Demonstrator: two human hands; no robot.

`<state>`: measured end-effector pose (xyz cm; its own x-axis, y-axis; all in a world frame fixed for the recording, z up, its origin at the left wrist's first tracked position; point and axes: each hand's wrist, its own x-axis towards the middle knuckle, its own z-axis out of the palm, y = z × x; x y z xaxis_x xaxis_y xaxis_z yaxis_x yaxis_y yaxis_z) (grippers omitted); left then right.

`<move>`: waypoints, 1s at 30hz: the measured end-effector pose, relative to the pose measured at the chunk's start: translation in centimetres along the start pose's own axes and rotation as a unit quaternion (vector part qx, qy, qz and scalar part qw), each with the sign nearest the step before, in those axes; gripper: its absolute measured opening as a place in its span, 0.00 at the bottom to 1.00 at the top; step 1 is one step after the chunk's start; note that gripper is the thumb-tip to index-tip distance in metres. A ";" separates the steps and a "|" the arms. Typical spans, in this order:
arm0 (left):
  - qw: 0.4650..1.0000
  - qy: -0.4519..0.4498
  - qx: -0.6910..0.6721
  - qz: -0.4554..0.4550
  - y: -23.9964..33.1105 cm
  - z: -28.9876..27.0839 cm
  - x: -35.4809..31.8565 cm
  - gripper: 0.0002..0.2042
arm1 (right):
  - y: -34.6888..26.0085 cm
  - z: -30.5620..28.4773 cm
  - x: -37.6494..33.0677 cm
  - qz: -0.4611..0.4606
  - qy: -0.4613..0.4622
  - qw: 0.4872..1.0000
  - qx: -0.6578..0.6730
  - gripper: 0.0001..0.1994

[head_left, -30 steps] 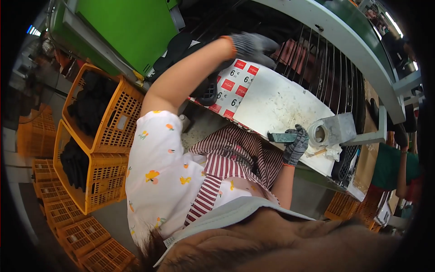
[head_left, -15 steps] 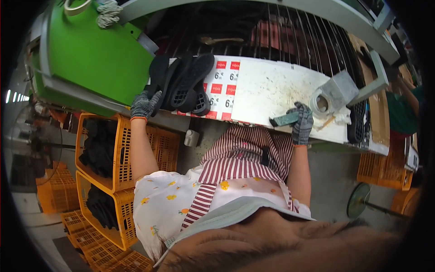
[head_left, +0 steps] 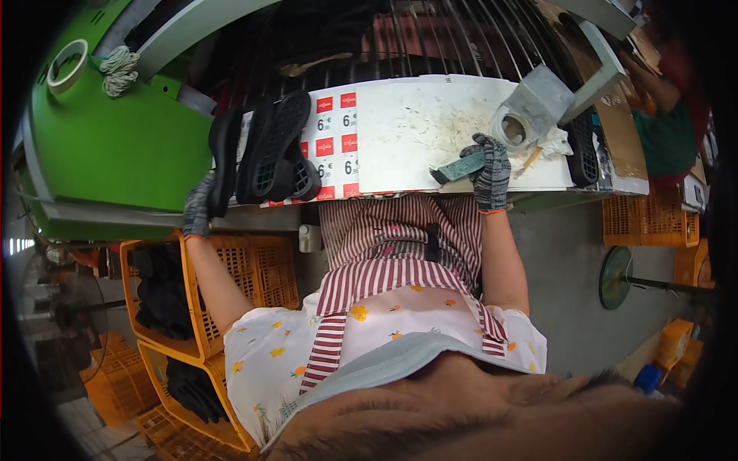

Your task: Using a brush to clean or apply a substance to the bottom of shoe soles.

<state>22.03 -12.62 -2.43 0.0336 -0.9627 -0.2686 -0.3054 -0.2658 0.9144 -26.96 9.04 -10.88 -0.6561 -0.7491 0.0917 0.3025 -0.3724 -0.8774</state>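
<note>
My left hand (head_left: 198, 206), in a grey knitted glove, is closed on the near end of a black shoe sole (head_left: 224, 157) at the bench's left edge. Just right of that sole, more black soles (head_left: 280, 150) lie side by side, their gridded undersides partly showing. My right hand (head_left: 492, 173), gloved the same way, grips a flat green brush (head_left: 462, 167) with a dark tip pointing left, over the white board (head_left: 419, 131). Beyond this hand, a translucent square container (head_left: 538, 100) lies tipped, its round mouth toward me.
A green machine (head_left: 115, 161) fills the left, with a tape roll (head_left: 68, 67) and a string bundle (head_left: 119, 71) on top. Yellow crates (head_left: 201, 307) of black pieces stand below left. Metal rods (head_left: 438, 38) run behind the board. At far right is another person's green sleeve (head_left: 663, 138).
The whole view has shifted, moving the bench leftward in it. A gap now shows between the sole in my left hand and the others. My right hand still holds the brush.
</note>
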 end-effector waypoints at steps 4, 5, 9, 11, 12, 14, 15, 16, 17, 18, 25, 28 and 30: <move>0.914 -0.129 -0.384 -0.026 0.6 0.7 -1.0 0.23 | -2.0 -0.7 0.0 -0.020 0.024 0.994 0.107 0.17; 0.866 -0.195 -0.461 -0.004 1.6 1.6 -2.7 0.23 | -3.7 -0.1 -0.2 -0.024 0.045 0.996 0.077 0.17; 0.787 -0.359 -0.493 0.090 3.6 9.1 -7.6 0.33 | -8.1 -0.2 -0.2 -0.059 0.176 0.960 0.211 0.11; 0.743 -0.456 -0.474 0.118 4.3 13.6 -9.1 0.48 | -9.1 -3.4 0.1 -0.147 0.103 0.984 -0.014 0.11; 0.752 -0.453 -0.462 0.126 3.8 15.2 -9.3 0.48 | -9.9 -4.2 0.1 -0.155 0.099 0.981 -0.061 0.11; 0.765 -0.449 -0.434 0.156 3.6 18.5 -9.9 0.48 | -11.0 -4.9 0.4 -0.164 0.090 0.976 -0.113 0.11; 0.758 -0.460 -0.444 0.131 4.2 20.1 -10.6 0.49 | -11.4 -5.0 0.5 -0.161 0.117 0.969 -0.146 0.11; 0.765 -0.457 -0.442 0.102 3.8 21.3 -10.3 0.48 | -11.8 -5.1 0.5 -0.158 0.147 0.961 -0.175 0.11; 0.773 -0.451 -0.440 0.075 3.3 22.2 -10.0 0.48 | -12.0 -5.0 0.7 -0.161 0.145 0.960 -0.177 0.11; 0.772 -0.451 -0.442 0.077 3.2 22.8 -10.0 0.48 | -12.0 -4.8 1.0 -0.147 0.158 0.962 -0.169 0.11; 0.797 -0.512 -0.290 0.137 3.2 25.7 -10.7 0.40 | -10.9 -5.6 2.1 -0.096 0.110 0.959 -0.243 0.13; 0.805 -0.504 -0.282 0.137 2.6 25.8 -10.5 0.38 | -10.2 -5.8 2.7 -0.148 0.103 0.937 -0.299 0.12; 0.818 -0.486 -0.269 0.149 2.3 25.6 -10.3 0.38 | -9.9 -5.3 3.0 -0.147 0.116 0.932 -0.311 0.11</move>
<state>-3.42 -1.97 -5.33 -0.8188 -0.5625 0.1146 0.3085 -0.2628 0.9142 -35.56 13.36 -4.42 -0.8013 -0.4989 0.3301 -0.3260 -0.0985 -0.9402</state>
